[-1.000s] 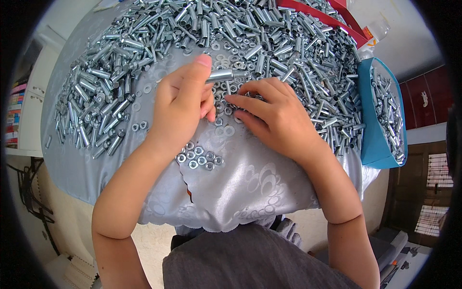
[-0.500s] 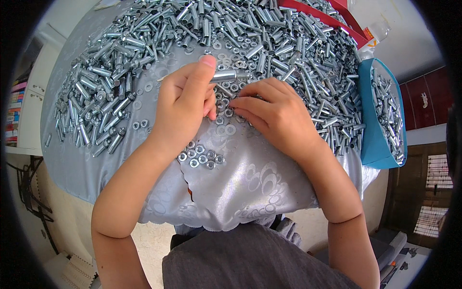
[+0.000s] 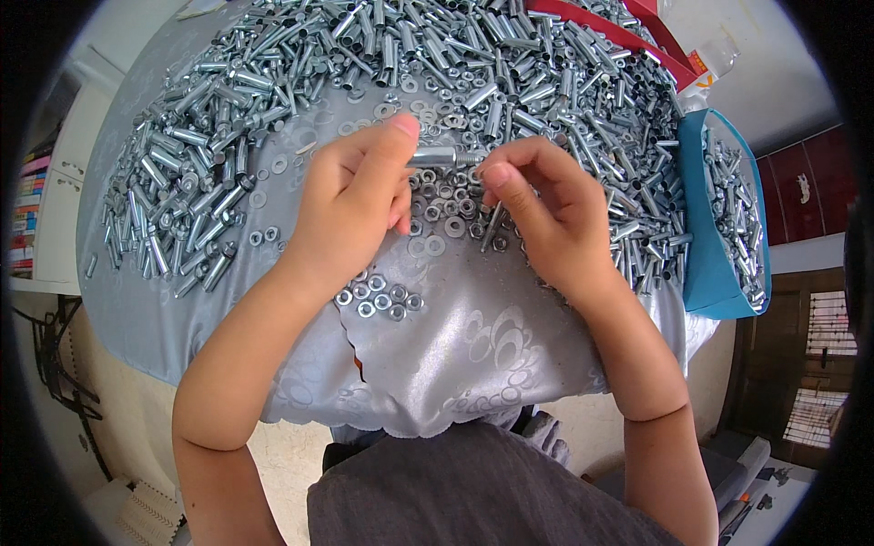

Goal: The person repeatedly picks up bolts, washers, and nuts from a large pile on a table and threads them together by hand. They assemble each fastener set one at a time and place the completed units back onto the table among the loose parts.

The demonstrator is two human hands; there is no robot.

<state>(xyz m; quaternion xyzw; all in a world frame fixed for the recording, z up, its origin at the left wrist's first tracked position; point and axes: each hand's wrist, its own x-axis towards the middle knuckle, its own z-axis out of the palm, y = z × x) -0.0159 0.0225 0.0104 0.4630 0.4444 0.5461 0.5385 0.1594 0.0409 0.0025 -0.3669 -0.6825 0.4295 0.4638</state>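
My left hand (image 3: pixel 353 189) is closed around a sleeve anchor bolt (image 3: pixel 435 157), thumb on top, its threaded end pointing right. At that tip, my right hand (image 3: pixel 555 205) pinches with thumb and forefinger. Whatever lies between those fingertips is too small to make out. Loose nuts (image 3: pixel 467 207) and flat washers (image 3: pixel 434 245) lie on the tablecloth beneath and between both hands. Nearer to me, beside my left wrist, sits a small cluster of hex nuts (image 3: pixel 378 297).
Finished-looking anchor bolts (image 3: pixel 196 173) are heaped at the left of the grey tablecloth (image 3: pixel 428 364). A large pile of metal sleeves and bolts (image 3: pixel 546 86) covers the far side and right. At the right edge stands a blue container (image 3: pixel 699 218) of bolts; a red box (image 3: pixel 669 59) is behind it.
My right hand has risen from the nuts and washers to the bolt's threaded end. The bolt in my left hand has shifted slightly right and down.
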